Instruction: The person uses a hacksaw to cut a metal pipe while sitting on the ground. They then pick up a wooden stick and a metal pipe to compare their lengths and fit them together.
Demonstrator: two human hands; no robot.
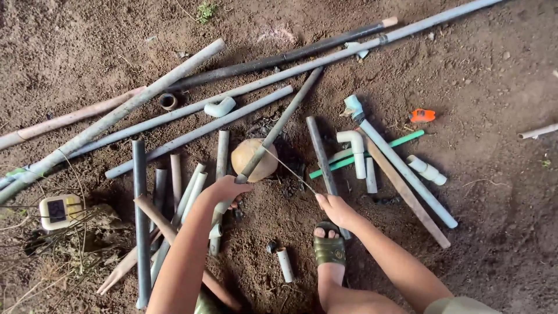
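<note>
My left hand (229,189) grips the near end of a short grey pipe (285,119) that slants up to the right. The pipe rests across a round tan lump (260,166) on the dirt. My right hand (337,209) pinches one end of a thin metal blade (290,170). The blade runs up and left to meet the grey pipe just above the lump. My foot in a green sandal (329,249) is planted right below the right hand.
Many grey and white pipes lie scattered on the soil, the longest one (349,53) running across the top. Also here are white elbow fittings (221,107) (353,139), a green rod (401,141), a wooden stick (407,192), a short pipe offcut (285,264), an orange object (422,115) and a small white device (58,210).
</note>
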